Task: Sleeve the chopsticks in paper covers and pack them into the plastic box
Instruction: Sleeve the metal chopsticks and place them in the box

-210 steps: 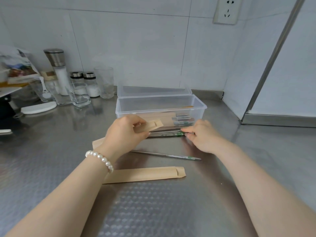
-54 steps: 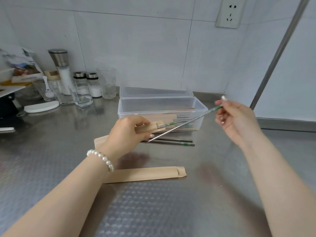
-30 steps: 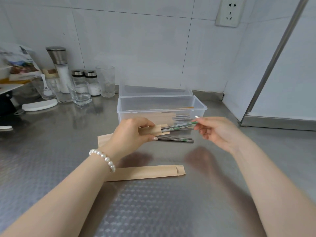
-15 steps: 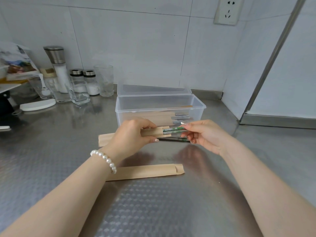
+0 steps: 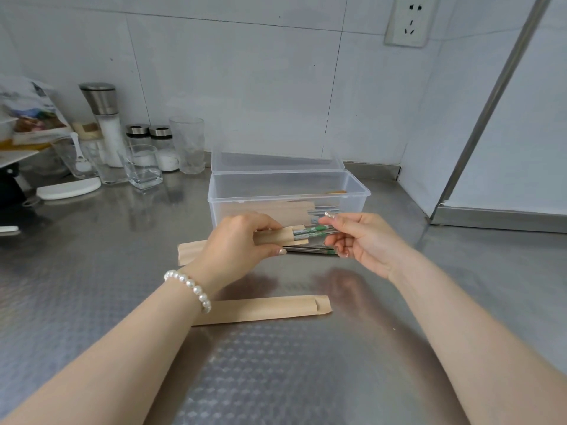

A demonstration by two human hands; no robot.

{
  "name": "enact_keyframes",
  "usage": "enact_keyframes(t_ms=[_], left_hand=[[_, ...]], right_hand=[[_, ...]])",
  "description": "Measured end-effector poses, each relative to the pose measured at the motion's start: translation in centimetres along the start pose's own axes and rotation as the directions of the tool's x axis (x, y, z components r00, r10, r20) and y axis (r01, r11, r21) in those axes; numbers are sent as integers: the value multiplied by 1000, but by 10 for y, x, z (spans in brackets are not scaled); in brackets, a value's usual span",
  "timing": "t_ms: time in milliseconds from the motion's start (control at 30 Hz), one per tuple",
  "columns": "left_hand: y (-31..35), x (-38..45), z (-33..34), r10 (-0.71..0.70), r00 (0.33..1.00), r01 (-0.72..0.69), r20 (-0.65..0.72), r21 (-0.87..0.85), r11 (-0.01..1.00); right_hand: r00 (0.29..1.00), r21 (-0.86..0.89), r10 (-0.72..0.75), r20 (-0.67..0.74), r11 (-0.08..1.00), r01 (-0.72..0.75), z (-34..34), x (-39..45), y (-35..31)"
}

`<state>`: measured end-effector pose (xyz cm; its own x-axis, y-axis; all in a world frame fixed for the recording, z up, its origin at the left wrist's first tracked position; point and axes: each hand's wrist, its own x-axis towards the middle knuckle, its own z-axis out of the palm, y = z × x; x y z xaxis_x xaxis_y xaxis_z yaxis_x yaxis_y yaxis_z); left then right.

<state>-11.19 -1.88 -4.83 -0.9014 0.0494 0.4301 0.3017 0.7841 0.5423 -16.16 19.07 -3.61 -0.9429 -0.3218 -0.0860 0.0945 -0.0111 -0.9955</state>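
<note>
My left hand (image 5: 236,240) grips a brown paper sleeve (image 5: 283,236) near its open mouth, fingers curled over the top and thumb beneath. The sleeve lies left to right just above the steel counter (image 5: 92,271), its mouth pointing right toward my other hand. A pair of steel chopsticks (image 5: 313,233) with green-patterned ends sticks out of that mouth, most of their length already inside. My right hand (image 5: 365,240) sits at their exposed ends, thumb and fingers curled loosely about the tips; I judge it a light pinch.

The chopsticks' long axis runs in line with the sleeve, so the remaining push goes straight leftward, and the right hand is the one placed to give it.

Directly behind both hands stands the clear plastic box (image 5: 356,194), lid open at the back, with sleeved pairs already lying inside. Another loose pair of chopsticks (image 5: 310,250) rests on the counter just below my hands. An empty sleeve (image 5: 264,309) lies nearer me, beside my left wrist. Jars and glasses (image 5: 144,167) stand well apart to the far left. Nothing blocks the short lift into the box.
</note>
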Motion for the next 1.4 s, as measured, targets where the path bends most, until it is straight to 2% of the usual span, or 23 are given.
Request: enact_keyframes(t_ms=[167, 333, 400, 467, 567, 633, 733, 900, 1067, 1200, 1300, 1400], left_hand=[[0, 0, -1, -15, 999, 14, -34, -18, 1000], [3, -1, -3, 26, 998, -26, -58, -9, 1000], [2, 1, -11, 58, 987, -55, -153, 26, 998], [-3, 3, -22, 69, 946, -53, -316, 60, 997], [-8, 4, -33, -75, 875, 44, -479, -75, 996], [-12, 5, -33, -154, 861, 95, -485, -144, 985], [-23, 7, -26, -179, 882, 130, -435, -141, 981], [-35, 11, -20, -201, 906, 157, -371, -147, 977], [-35, 10, -20, -244, 902, 162, -357, -245, 956], [-31, 9, -21, -179, 906, 82, -383, -256, 963], [-32, 10, -21, -170, 906, 73, -387, -251, 965], [-34, 10, -18, -185, 907, 93, -377, -249, 964]], right_hand=[[1000, 86, -20, 0, 996, 20, 0, -1, -1], [996, 137, -58, -74, 988, 68, 2, 1, -2], [990, 151, -75, -118, 984, 93, -3, 1, -6], [981, 174, -75, -176, 979, 106, -14, 1, -11], [963, 222, -51, -264, 969, 112, -33, -2, -24], [947, 266, -35, -320, 956, 126, -44, -1, -36], [921, 275, -8, -389, 954, 124, -52, 5, -54], [897, 37, -24, -442, 998, 45, -46, 31, -79], [904, -151, -33, -426, 988, -35, -25, 55, -85], [903, -277, -71, -424, 959, -55, -5, 73, -79], [870, -466, -104, -482, 871, -154, 8, 86, -76], [820, -668, -183, -542, 686, -289, 19, 90, -71]])
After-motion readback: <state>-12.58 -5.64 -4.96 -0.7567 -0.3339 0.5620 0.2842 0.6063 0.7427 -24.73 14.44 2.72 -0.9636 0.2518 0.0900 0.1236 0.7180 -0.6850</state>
